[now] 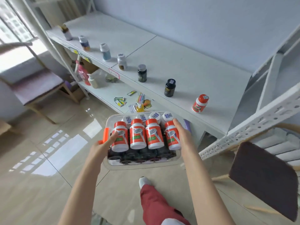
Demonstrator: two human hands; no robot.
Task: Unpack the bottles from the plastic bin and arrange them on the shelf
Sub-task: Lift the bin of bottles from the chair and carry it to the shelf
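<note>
Gripping bin rim, left fingers touch leftmost bottle; right fingers curl round rightmost bottle.

Around you, glossy beige floor tiles reflect daylight from the bright left window; a purple-cushioned wooden chair stands nearby.
</note>
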